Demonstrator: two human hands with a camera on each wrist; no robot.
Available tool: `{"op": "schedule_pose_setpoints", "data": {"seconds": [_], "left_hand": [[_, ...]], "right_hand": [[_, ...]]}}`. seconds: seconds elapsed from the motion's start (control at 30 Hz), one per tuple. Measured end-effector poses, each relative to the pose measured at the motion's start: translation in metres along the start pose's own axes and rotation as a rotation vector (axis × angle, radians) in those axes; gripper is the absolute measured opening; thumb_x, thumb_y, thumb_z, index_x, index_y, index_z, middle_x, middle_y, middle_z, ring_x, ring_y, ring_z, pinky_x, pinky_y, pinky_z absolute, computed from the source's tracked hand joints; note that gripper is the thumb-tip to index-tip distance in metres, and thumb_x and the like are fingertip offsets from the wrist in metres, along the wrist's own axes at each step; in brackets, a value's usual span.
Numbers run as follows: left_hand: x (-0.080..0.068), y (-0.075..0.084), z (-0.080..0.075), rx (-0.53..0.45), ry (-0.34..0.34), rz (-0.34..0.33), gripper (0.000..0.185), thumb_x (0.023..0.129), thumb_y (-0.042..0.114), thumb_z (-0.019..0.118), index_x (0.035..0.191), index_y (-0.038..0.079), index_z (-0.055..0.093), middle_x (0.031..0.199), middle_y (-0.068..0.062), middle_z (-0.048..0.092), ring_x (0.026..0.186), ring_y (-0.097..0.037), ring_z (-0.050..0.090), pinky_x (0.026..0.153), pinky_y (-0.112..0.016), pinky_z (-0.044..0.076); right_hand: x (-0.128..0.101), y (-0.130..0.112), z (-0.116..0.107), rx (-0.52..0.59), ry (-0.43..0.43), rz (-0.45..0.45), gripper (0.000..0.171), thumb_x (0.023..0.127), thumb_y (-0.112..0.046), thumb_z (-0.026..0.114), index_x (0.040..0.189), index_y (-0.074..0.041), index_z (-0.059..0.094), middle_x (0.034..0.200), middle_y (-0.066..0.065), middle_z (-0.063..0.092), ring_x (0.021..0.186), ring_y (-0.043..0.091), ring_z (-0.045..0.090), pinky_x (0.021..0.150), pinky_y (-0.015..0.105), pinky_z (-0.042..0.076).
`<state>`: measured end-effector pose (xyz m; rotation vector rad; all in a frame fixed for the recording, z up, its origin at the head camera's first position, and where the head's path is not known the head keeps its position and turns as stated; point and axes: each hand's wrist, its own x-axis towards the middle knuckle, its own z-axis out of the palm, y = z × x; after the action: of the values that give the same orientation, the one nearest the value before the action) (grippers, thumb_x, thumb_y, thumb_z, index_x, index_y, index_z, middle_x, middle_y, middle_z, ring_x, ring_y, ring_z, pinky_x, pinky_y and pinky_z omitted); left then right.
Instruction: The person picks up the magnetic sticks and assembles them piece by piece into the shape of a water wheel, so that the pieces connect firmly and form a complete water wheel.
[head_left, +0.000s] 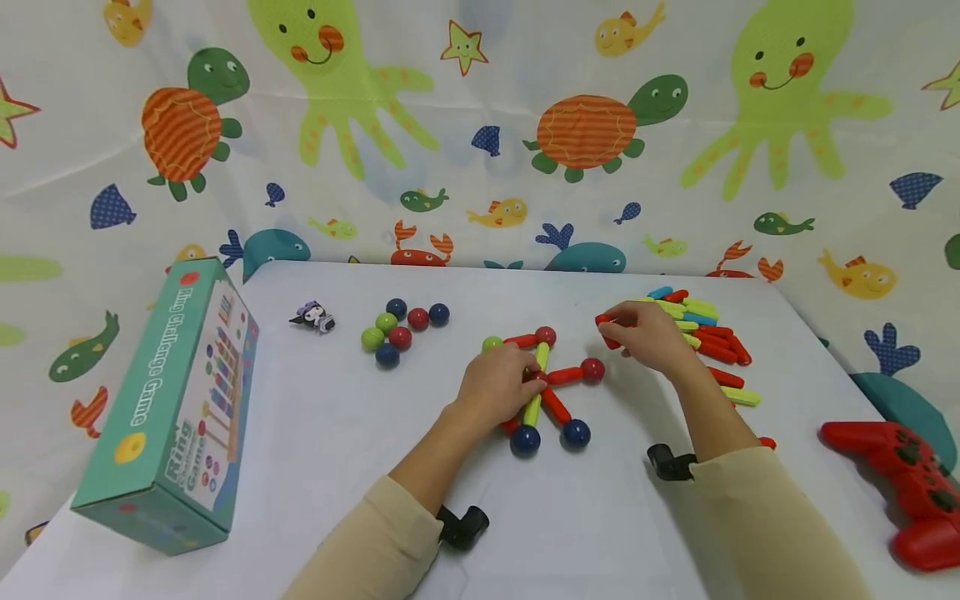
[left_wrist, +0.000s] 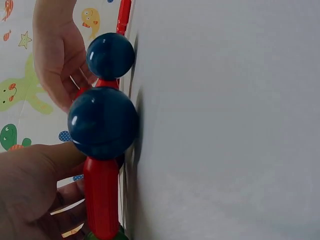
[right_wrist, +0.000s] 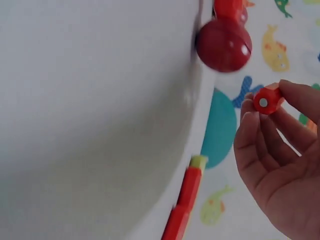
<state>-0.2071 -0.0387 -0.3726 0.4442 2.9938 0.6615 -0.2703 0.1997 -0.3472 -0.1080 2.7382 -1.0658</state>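
On the white table lies a star-shaped build of balls and magnetic rods (head_left: 556,406), its red and yellow-green rods fanning out to red, dark blue and green balls. My left hand (head_left: 497,382) grips it at the middle, thumb and fingers curled around the hub, which they mostly hide. In the left wrist view, two dark blue balls (left_wrist: 103,123) and a red rod stand in front of that hand. To the right, my right hand (head_left: 640,332) pinches a red magnetic rod (right_wrist: 268,99) above the table; a round silver tip shows on the rod's end.
Loose red, yellow-green and blue rods (head_left: 717,346) are piled at the right. Several loose balls (head_left: 401,337) sit left of the build, near a small figurine (head_left: 312,317). A teal game box (head_left: 162,410) stands at the left, and a red game controller (head_left: 898,492) lies at the right edge.
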Motion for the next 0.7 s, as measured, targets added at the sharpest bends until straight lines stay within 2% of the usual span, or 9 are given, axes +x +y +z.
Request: {"op": "schedule_pose_setpoints", "data": {"seconds": [0.33,0.7], "left_hand": [[0.001,-0.002,0.001,0.007,-0.007,0.000,0.029,0.093,0.035,0.078,0.115,0.016,0.080,0.092,0.001,0.068,0.083,-0.013,0.057,0.066,-0.021,0.048],[0.001,-0.003,0.001,0.014,0.003,0.014,0.029,0.094,0.035,0.077,0.115,0.014,0.079,0.095,0.000,0.070,0.084,-0.013,0.058,0.067,-0.022,0.049]], "right_hand": [[0.010,-0.014,0.030,-0.051,-0.074,-0.030,0.041,0.101,-0.030,0.066,0.135,-0.007,0.066,0.126,0.018,0.067,0.107,0.030,0.061,0.087,0.034,0.057],[0.016,-0.023,0.042,-0.113,-0.100,0.026,0.041,0.099,-0.028,0.068,0.132,-0.004,0.067,0.122,0.019,0.068,0.106,0.030,0.060,0.085,0.033,0.059]]}}
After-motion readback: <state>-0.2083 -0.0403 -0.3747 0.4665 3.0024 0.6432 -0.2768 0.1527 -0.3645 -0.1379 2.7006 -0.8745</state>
